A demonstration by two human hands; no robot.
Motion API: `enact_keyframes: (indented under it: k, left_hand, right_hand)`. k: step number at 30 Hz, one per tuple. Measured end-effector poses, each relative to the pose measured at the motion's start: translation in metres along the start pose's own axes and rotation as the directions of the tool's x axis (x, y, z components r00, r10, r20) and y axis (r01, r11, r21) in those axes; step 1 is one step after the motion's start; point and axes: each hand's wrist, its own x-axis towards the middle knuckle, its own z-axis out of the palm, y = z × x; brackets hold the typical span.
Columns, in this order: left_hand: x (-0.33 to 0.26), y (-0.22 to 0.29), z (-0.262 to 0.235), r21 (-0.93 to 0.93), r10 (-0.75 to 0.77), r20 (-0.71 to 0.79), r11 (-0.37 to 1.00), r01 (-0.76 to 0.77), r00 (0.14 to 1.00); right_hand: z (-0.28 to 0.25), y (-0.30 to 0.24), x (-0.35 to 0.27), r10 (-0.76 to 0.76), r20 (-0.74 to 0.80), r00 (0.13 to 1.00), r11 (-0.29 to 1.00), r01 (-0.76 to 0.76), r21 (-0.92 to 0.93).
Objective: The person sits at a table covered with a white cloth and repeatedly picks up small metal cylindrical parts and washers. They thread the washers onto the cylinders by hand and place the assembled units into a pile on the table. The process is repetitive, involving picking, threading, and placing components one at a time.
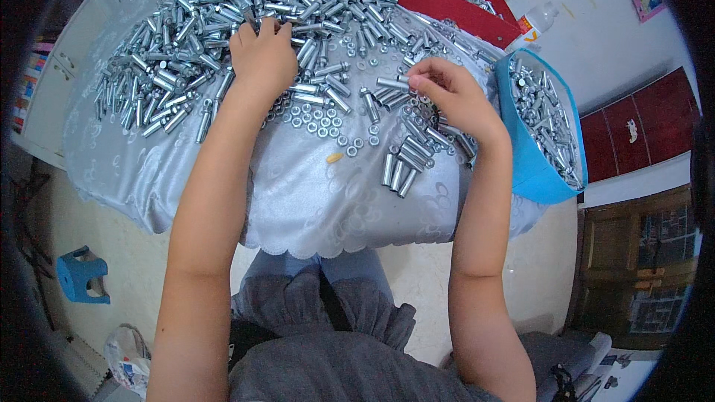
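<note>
A large heap of silvery metal expansion bolts (179, 56) covers the far and left part of the table. My left hand (264, 59) reaches into it from above, fingers curled down among the bolts; whatever its fingertips grip is hidden. At the right, my right hand (454, 93) is closed in a pinch, thumb against forefinger, on an expansion bolt (392, 84) that points left. Below that hand lies a smaller group of bolts (406, 164). Loose hex nuts (320, 120) are scattered between my two hands.
A red box (454, 11) of metal parts stands at the far right, beside a plastic bottle (532, 26). A blue bin (514, 134) full of bolts is right of my right forearm. A small yellow piece (334, 157) lies on the silvery tablecloth (320, 201). A blue stool (82, 275) stands on the floor.
</note>
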Motion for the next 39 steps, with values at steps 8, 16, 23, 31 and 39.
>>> enact_keyframes:
  k: [8,16,23,31,39]
  left_hand:
    - [0.008,-0.002,0.002,0.111,-0.106,0.063,0.989,0.099,0.992]
    - [0.008,-0.005,-0.002,0.070,-0.048,0.002,0.996,0.048,0.999]
    - [0.008,-0.010,0.004,0.022,-0.020,-0.040,1.000,0.021,0.999]
    - [0.008,-0.005,-0.007,-0.026,-0.053,-0.035,0.998,0.052,0.998]
    - [0.015,-0.009,0.005,-0.028,-0.088,-0.068,0.996,0.086,0.994]
  right_hand:
    - [-0.001,0.002,0.004,-0.007,-0.103,0.995,0.999,0.004,-0.032]
    - [0.001,0.003,0.005,-0.021,-0.101,0.995,0.997,0.013,-0.072]
    - [0.003,0.002,0.005,0.001,-0.100,0.995,0.998,-0.008,-0.068]
    - [0.004,0.000,0.004,0.009,-0.083,0.997,0.997,-0.015,-0.070]
    - [0.003,-0.002,0.003,0.006,-0.089,0.996,0.996,-0.014,-0.092]
